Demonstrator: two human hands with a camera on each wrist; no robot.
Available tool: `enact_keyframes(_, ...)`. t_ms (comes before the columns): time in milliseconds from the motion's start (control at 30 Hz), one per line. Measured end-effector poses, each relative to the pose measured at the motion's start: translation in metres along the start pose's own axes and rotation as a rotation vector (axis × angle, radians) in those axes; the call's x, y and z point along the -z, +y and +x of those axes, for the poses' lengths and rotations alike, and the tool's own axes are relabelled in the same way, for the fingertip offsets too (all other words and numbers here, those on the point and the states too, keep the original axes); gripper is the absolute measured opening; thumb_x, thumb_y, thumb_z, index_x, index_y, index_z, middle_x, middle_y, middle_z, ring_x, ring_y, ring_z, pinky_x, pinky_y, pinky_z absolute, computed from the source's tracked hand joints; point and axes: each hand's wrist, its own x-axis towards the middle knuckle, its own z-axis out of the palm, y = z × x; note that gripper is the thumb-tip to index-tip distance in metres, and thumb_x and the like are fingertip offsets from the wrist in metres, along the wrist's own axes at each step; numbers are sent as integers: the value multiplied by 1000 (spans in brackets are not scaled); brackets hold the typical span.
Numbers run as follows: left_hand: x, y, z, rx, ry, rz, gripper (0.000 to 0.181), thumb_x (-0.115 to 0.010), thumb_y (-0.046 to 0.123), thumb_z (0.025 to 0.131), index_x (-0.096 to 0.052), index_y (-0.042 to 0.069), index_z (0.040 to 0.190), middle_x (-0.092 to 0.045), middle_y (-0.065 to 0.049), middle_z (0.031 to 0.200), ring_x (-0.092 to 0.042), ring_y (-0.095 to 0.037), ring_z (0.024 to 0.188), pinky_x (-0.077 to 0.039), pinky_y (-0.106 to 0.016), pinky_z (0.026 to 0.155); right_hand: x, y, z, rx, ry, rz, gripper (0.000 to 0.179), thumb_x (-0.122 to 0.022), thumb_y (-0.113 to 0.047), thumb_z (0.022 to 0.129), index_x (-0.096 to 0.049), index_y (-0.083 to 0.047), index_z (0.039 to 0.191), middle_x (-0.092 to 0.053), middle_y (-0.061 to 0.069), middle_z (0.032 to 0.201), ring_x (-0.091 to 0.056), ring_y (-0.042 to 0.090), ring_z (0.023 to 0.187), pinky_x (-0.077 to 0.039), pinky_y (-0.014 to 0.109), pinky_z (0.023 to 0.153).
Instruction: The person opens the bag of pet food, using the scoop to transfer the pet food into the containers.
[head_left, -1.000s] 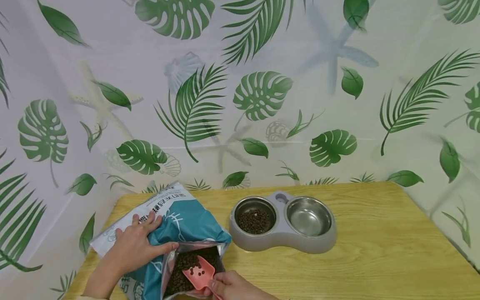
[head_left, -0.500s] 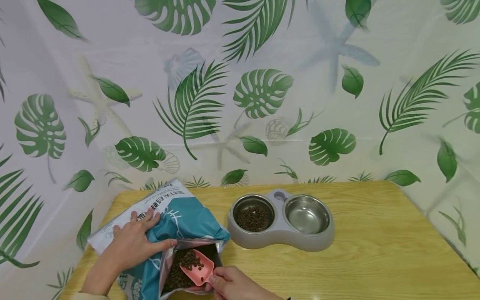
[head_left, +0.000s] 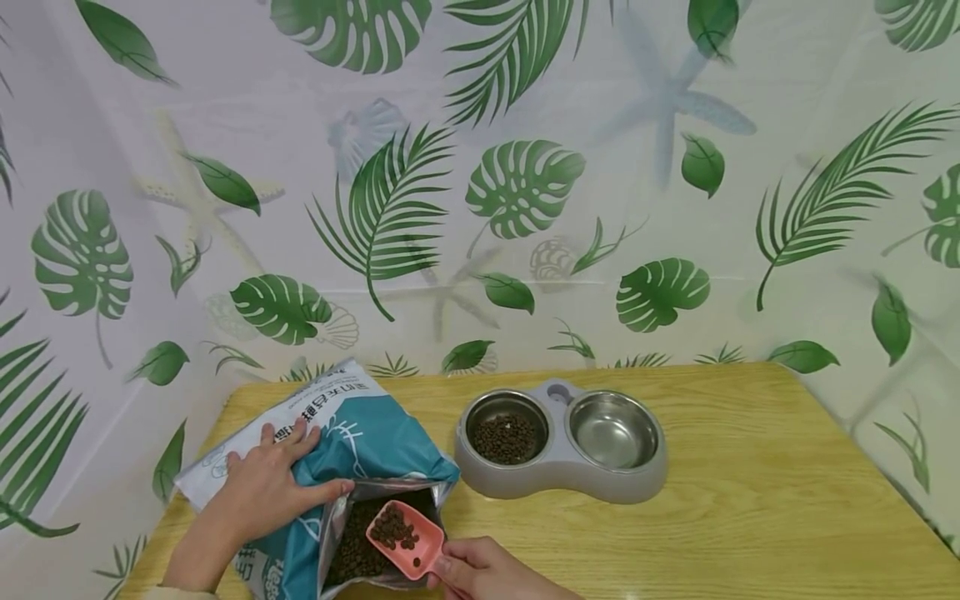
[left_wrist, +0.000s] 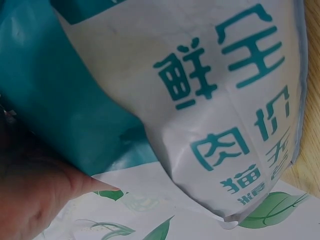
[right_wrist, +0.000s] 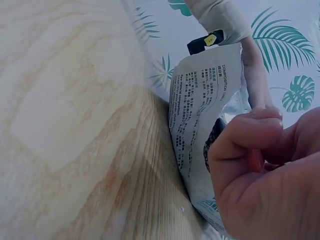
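Note:
A teal and white cat food bag [head_left: 382, 437] lies on its side, its mouth towards me, brown kibble [head_left: 352, 550] inside. My left hand [head_left: 270, 483] rests on top with fingers spread, the thumb along the edge of the mouth; in the left wrist view, part of that hand [left_wrist: 40, 195] shows beside the printed bag [left_wrist: 120, 50]. Between thumb and fingers, my right hand [head_left: 487, 571] holds a pink scoop [head_left: 427, 546] by its handle. Kibble fills part of the scoop, which is over the bag's mouth. The right wrist view shows curled fingers [right_wrist: 245, 135] hiding most of the scoop.
A grey double pet bowl [head_left: 558, 475] stands right of the bag. Its left steel bowl [head_left: 480, 408] holds kibble; the right steel bowl [head_left: 615, 433] shows bare metal. Behind the wooden table [head_left: 750, 500] hangs a leaf-patterned cloth [head_left: 562, 317].
The scoop has picked up a heap of kibble and moved slightly right with my right hand, towards the edge of the bag's mouth. My left hand stays on the bag.

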Motion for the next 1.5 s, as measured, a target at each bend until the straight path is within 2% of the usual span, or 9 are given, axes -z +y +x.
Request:
enact_keyframes(233,-1,0,0,7,-6,-3,107,-60,84,80,-50,6,152,-41,-28,158,-28,-70,140,-29,-91,92,8,-13,-9,117,-175,99,56,-42,-26,112,-43,27,128,-49,-8,74,-39,1,55,-34,17,55)
enact_keyframes(367,-1,0,1,4,0,-2,107,-61,83,80,-50,6,152,-42,-28,157,-29,-70,139,-29,-91,91,17,-22,-17,110,-156,90,53,-42,-28,111,-46,22,127,-50,-6,76,-37,3,53,-33,17,51)
enact_keyframes(500,-1,0,1,9,-5,-1,107,-60,84,79,-50,5,151,-43,-28,157,-29,-70,140,-28,-92,92,30,-31,-26,57,-51,70,44,-45,-31,111,-55,11,122,-51,-4,74,-35,4,48,-30,20,45)
enact_keyframes(633,-1,0,1,10,-6,-2,108,-60,85,79,-50,5,152,-42,-27,158,-28,-69,140,-28,-91,92,47,-43,-33,43,101,6,39,-46,-33,110,-61,2,119,-50,-4,71,-31,4,45,-27,20,42)
enact_keyframes(833,0,-1,0,2,9,3,107,-60,84,79,-51,5,151,-43,-27,157,-30,-68,140,-30,-91,91,78,-57,-40,63,330,-212,35,-45,-25,111,-60,6,116,-50,-1,72,-29,4,45,-28,18,42)
enact_keyframes(967,-1,-2,0,1,14,4,107,-60,84,79,-51,5,151,-43,-27,157,-30,-68,140,-30,-91,91,95,-53,-39,103,482,-417,29,-50,-21,109,-64,5,114,-52,2,70,-37,4,50,-32,20,45)
enact_keyframes(1067,-1,-2,1,2,11,5,107,-60,84,79,-50,5,152,-43,-26,157,-30,-68,140,-30,-91,91,103,-49,-37,117,587,-587,24,-55,-19,107,-69,1,106,-54,2,66,-42,3,54,-34,21,48)
enact_keyframes(1267,-2,-1,1,5,10,8,108,-60,85,79,-50,6,152,-43,-26,157,-30,-68,140,-30,-91,92,109,-46,-34,103,716,-805,17,-62,-16,102,-72,-5,93,-51,-4,60,-42,3,52,-35,21,52)
enact_keyframes(1500,-2,-2,1,3,12,1,108,-59,85,79,-50,6,152,-43,-26,157,-30,-68,140,-29,-91,91,113,-40,-28,156,804,-969,12,-65,-6,98,-75,1,102,-56,-1,63,-40,4,52,-34,20,50)
